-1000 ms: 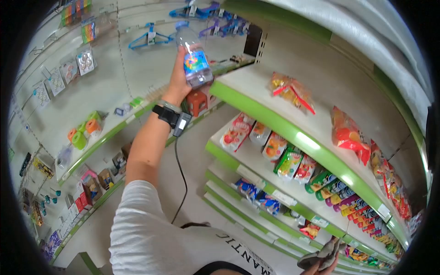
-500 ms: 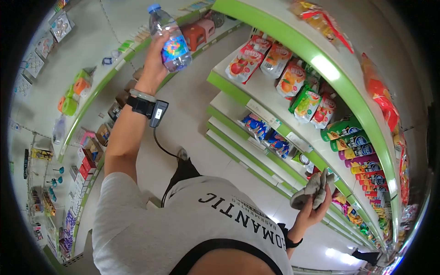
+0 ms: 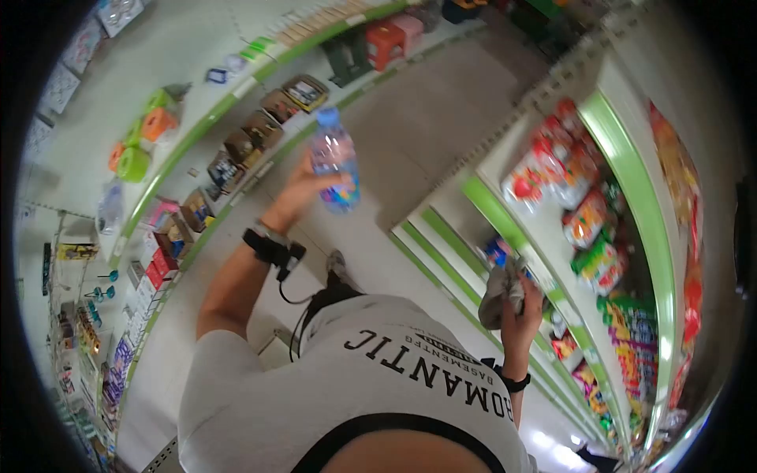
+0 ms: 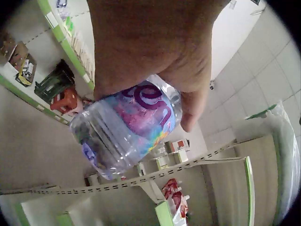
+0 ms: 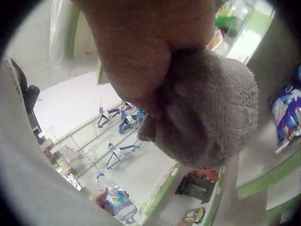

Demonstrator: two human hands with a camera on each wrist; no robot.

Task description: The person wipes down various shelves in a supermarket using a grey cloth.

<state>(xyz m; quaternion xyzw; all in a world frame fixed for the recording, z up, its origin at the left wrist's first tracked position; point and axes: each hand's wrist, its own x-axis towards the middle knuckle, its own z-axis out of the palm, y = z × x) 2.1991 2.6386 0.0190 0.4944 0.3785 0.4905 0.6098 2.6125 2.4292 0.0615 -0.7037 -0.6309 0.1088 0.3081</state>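
Note:
My left hand (image 3: 301,188) grips a clear plastic bottle (image 3: 337,164) with a blue cap and colourful label, held upright over the aisle. In the left wrist view the hand (image 4: 155,47) has its fingers round the label of the bottle (image 4: 131,125). My right hand (image 3: 520,319) holds a bunched grey cloth (image 3: 498,296) beside the right-hand shelves. The cloth (image 5: 211,108) fills much of the right wrist view, hanging from the right hand (image 5: 141,52); the bottle (image 5: 119,201) shows small below it.
Green-edged shelves (image 3: 623,150) with fruit pouches (image 3: 587,217) and snack bags stand at the right. Along the left, another shelf (image 3: 177,162) carries green and orange items above open boxes (image 3: 256,135). Red stools (image 3: 385,43) sit at the far end. A foot (image 3: 337,264) shows on the floor.
The view has swung down from the hangers, showing more floor. The bottle, still gripped, has moved lower and nearer the middle. The cloth has come up into view beside the right shelves.

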